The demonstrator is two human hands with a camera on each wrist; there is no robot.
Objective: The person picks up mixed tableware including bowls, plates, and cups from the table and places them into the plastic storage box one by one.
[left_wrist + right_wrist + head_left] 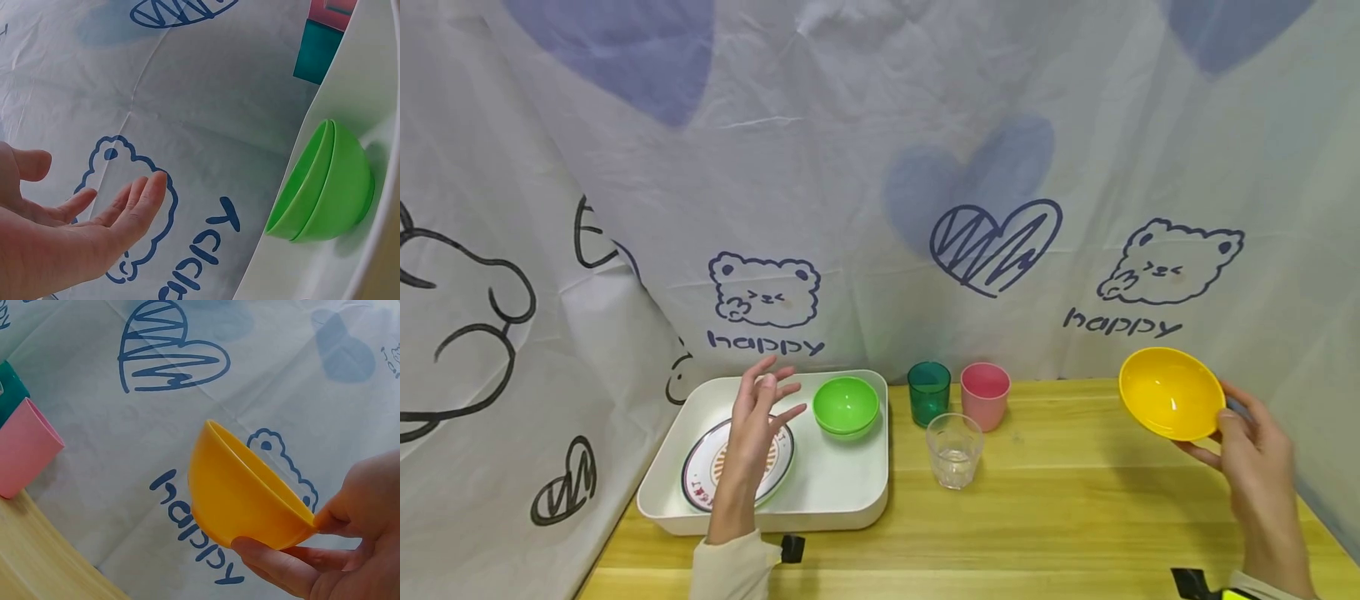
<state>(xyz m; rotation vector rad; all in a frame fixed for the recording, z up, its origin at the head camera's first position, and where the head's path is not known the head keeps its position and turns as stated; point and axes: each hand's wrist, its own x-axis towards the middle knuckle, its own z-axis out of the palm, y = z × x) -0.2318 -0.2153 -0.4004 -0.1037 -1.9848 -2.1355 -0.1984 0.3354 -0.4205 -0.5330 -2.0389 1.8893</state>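
Observation:
My right hand point(1255, 442) pinches the side of a yellow bowl point(1172, 393), thumb at the rim and fingers beneath; the bowl is held up over the right of the table, tilted. In the right wrist view the yellow bowl point(244, 494) shows its outer wall. My left hand point(756, 425) hovers over a white tray point(662, 467) with fingers spread, holding nothing. Two nested green bowls point(846, 407) sit in the tray, right of that hand. A white plate point(700, 471) with a dark rim and a printed centre lies in the tray, partly hidden behind the left forearm.
Right of the tray stand a dark green cup point(928, 396), a pink cup point(985, 396) and, in front of them, a clear glass point(955, 450). All three rest on the wooden table point(1037, 517). A printed cloth point(865, 208) hangs behind and at the sides.

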